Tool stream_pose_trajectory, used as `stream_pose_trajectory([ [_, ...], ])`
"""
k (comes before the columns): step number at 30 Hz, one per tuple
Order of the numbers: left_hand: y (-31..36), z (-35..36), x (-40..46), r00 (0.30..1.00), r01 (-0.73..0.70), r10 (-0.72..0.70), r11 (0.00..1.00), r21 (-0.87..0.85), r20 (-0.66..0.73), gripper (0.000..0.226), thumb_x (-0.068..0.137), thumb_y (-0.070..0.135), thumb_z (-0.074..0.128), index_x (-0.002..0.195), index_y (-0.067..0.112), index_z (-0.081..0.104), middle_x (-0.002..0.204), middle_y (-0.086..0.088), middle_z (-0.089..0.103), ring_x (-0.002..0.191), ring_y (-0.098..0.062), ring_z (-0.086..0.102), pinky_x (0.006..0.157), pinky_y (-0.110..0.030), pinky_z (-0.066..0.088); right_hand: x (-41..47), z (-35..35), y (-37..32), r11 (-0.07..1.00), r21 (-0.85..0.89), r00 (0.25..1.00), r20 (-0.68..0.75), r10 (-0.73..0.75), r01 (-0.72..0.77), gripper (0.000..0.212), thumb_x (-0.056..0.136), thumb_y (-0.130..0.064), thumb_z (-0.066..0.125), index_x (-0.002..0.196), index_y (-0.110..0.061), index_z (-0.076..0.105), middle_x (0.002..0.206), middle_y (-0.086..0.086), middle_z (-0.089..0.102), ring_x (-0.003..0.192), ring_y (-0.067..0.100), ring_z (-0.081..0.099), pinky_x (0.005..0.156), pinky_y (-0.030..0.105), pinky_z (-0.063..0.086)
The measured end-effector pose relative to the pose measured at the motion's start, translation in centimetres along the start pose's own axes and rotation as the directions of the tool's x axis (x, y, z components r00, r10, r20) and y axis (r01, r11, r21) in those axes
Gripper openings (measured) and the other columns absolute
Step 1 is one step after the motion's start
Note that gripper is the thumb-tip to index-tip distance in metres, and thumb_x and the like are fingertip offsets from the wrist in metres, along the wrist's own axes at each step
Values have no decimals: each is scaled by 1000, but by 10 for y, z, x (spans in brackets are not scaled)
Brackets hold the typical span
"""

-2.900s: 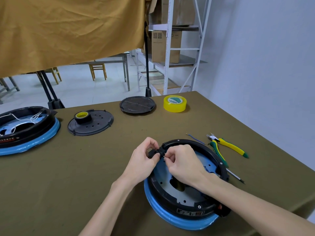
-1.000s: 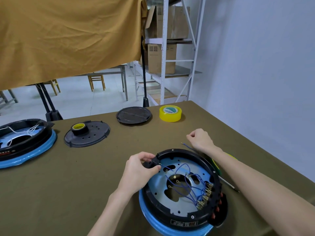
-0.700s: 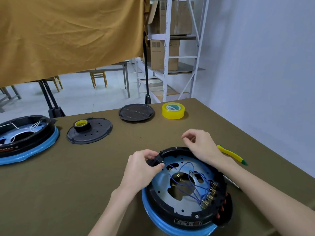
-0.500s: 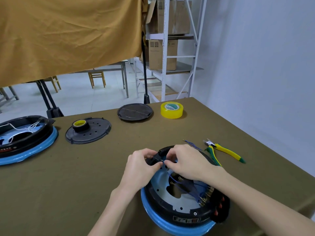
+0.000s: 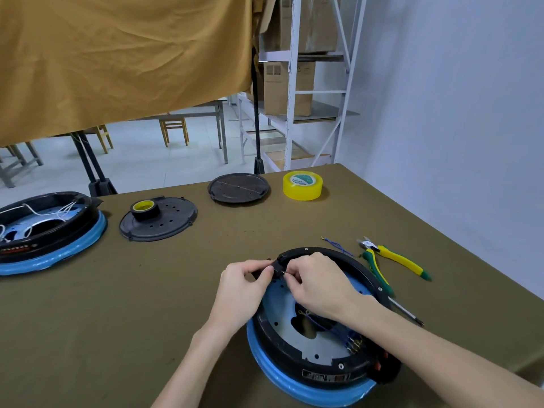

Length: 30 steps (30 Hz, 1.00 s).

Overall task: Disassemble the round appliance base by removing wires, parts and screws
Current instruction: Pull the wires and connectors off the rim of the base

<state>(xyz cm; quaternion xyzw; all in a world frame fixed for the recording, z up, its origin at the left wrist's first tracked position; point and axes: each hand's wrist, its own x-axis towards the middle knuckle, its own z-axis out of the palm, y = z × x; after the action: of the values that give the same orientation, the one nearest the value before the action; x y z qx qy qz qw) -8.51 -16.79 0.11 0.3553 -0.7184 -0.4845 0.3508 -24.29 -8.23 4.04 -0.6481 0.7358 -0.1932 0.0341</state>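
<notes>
The round appliance base (image 5: 297, 375), black with a blue rim and a grey inner plate, lies on the table in front of me. My left hand (image 5: 241, 287) grips a small black connector part (image 5: 276, 267) at the base's far left rim. My right hand (image 5: 318, 285) pinches a wire end at that same connector. Blue wires (image 5: 326, 326) run under my right wrist to brass terminals (image 5: 354, 344) near the base's front right. One loose blue wire (image 5: 337, 245) lies on the table behind the base.
Yellow-green cutters (image 5: 394, 260) and a screwdriver (image 5: 407, 313) lie right of the base. A second base (image 5: 50, 231) with white wires sits far left. Two black covers (image 5: 164, 222) (image 5: 238, 188), black tape (image 5: 144, 209) and yellow tape (image 5: 302, 185) lie at the back.
My right hand went out to the table behind the base, left a blue wire there, then returned to the connector my left hand has held throughout.
</notes>
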Motion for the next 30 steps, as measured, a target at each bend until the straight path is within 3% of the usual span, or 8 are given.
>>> stream_pose_trajectory([
  [2, 0, 0, -1, 1000, -18, 18, 1000, 8, 1, 24, 101, 20, 65, 105, 35, 83, 103, 25, 78, 102, 3, 71, 84, -19, 57, 1, 0, 0, 999, 41, 1000, 0, 8, -8, 26, 94, -25, 55, 74, -12, 67, 63, 5, 66, 64, 29, 59, 65, 39, 51],
  [9, 0, 0, -1, 1000, 2, -2, 999, -52, 10, 25, 102, 15, 64, 109, 28, 84, 110, 18, 79, 109, -5, 71, 95, -36, 61, 0, 0, -2, 1000, 13, 1000, -15, -23, 23, 28, 92, -21, 54, 67, -9, 57, 57, 9, 55, 59, 33, 49, 60, 43, 47],
  [15, 2, 0, -3, 1000, -10, 11, 997, -74, 16, 27, 103, 14, 63, 110, 30, 83, 105, 16, 80, 106, -5, 74, 90, -31, 61, 0, -1, -4, 999, -27, 998, -44, -35, 34, 31, 91, -21, 54, 61, -13, 47, 51, 2, 40, 58, 32, 42, 58, 42, 44],
  [21, 2, -1, -4, 1000, -14, 15, 997, -77, 10, 27, 102, 13, 64, 109, 32, 83, 105, 18, 80, 106, -2, 73, 93, -33, 62, 0, 0, -3, 999, -36, 999, -49, -25, 23, 27, 90, -23, 53, 68, -9, 59, 56, 7, 54, 60, 32, 49, 61, 42, 47],
  [26, 3, -1, 0, 999, 36, -36, 999, 14, -9, 21, 100, 21, 67, 107, 32, 84, 104, 23, 79, 101, 0, 72, 93, -38, 62, -1, 1, -3, 1000, -19, 998, -63, -22, 21, 28, 89, -22, 55, 63, -11, 56, 53, 4, 51, 57, 29, 47, 58, 39, 46],
  [30, 5, 0, 1, 995, 91, -88, 994, 66, -35, 19, 92, 35, 68, 103, 36, 83, 98, 24, 78, 90, -11, 75, 89, -46, 62, -2, 1, -2, 998, -55, 998, -50, -42, 40, 27, 91, -23, 55, 67, -11, 61, 53, 1, 48, 57, 27, 47, 61, 41, 47],
])
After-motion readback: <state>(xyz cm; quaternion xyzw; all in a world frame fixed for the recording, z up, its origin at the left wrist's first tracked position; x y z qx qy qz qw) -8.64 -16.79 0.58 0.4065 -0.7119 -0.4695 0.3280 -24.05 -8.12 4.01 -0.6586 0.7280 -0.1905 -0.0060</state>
